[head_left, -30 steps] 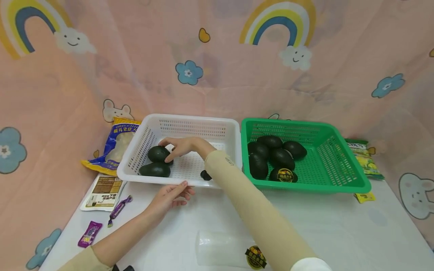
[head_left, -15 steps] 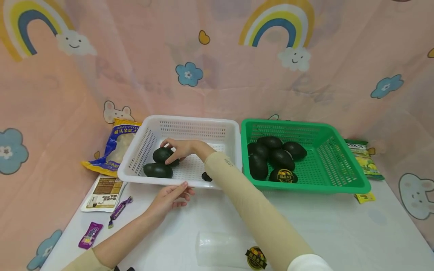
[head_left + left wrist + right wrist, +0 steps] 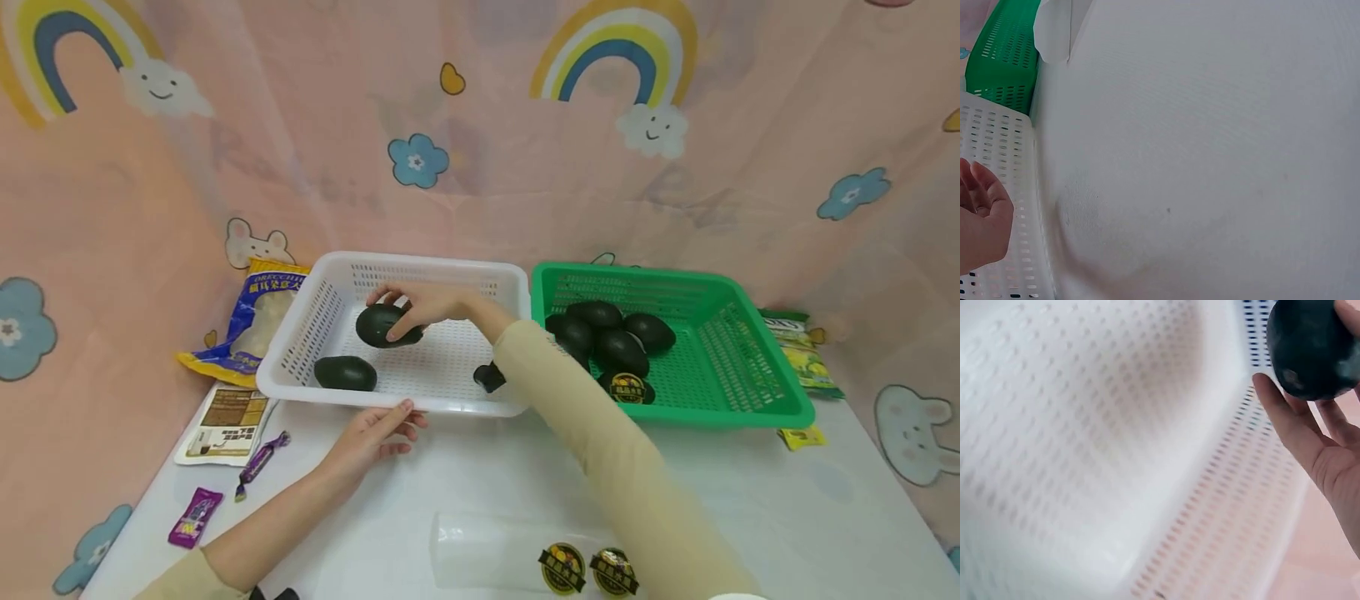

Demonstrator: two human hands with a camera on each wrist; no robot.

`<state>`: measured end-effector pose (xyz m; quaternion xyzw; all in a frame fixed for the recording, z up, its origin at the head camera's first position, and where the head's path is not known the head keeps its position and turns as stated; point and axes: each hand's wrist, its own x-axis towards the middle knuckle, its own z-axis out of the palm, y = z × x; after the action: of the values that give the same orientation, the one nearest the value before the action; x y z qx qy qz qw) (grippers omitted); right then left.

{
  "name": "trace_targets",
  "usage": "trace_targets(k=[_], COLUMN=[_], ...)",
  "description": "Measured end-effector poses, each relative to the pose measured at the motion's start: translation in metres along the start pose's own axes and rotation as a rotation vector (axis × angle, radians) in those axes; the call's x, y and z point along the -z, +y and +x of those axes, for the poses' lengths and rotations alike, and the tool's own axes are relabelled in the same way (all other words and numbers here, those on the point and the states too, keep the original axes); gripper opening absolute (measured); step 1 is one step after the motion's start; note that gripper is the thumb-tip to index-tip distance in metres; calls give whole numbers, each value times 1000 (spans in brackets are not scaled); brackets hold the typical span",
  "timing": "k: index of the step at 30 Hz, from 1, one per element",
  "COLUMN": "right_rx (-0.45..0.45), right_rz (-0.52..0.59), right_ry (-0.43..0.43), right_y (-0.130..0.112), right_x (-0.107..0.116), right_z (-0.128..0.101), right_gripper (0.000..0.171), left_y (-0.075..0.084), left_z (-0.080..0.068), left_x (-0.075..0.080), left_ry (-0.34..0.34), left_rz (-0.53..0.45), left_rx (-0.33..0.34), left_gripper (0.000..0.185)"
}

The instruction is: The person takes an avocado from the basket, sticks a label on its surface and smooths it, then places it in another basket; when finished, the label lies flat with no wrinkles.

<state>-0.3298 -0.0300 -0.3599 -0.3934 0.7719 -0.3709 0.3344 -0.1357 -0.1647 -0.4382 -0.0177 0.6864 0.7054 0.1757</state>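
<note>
In the head view my right hand (image 3: pixel 431 307) grips a dark green avocado (image 3: pixel 388 325) inside the white basket (image 3: pixel 431 262), thumb on the near side and fingers over the far side. The right wrist view shows the same avocado (image 3: pixel 1310 350) held up by the basket's perforated wall. A second avocado (image 3: pixel 346 373) lies at the basket's front left corner. My left hand (image 3: pixel 375 433) rests at the front rim, its thumb along the edge and its relaxed fingers in front of the wall.
A green basket (image 3: pixel 738 375) with several avocados stands at right, against the white one. Left lie a blue-yellow pasta bag (image 3: pixel 262 321), a white packet (image 3: pixel 225 425) and purple candies (image 3: pixel 197 517). A clear plastic sheet with round black-gold stickers (image 3: pixel 562 568) lies in front.
My right hand has lifted its avocado away from the other one, moving it right and toward the basket's back. The second avocado has settled slightly left. The left hand stays at the rim.
</note>
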Motion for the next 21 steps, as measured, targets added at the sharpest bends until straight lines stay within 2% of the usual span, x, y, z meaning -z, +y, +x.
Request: trace_targets(k=[3, 5, 8, 11, 14, 16, 21], right_rx=[82, 118, 114, 66, 17, 18, 37], right_rz=[-25, -43, -39, -14, -6, -20, -134], right_ry=[17, 40, 58, 60, 66, 90, 213], right_y=[-13, -18, -20, -14, 4, 23, 70], right_x=[11, 12, -3, -31, -65, -85, -120], right_z=[-39, -69, -120, -171, -213, -232, -251], right_gripper=[58, 58, 58, 58, 59, 59, 59], left_y=[-1, -1, -1, -1, -3, -5, -6], left_z=[1, 1, 1, 0, -1, 0, 0], left_x=[-1, -1, -1, -1, -1, -2, -3], left_ry=[1, 3, 4, 9, 13, 19, 21], left_rz=[1, 6, 14, 14, 8, -1, -10], left_rx=[-7, -12, -20, -27, -33, -32, -38], left_gripper=[50, 50, 50, 49, 49, 49, 51])
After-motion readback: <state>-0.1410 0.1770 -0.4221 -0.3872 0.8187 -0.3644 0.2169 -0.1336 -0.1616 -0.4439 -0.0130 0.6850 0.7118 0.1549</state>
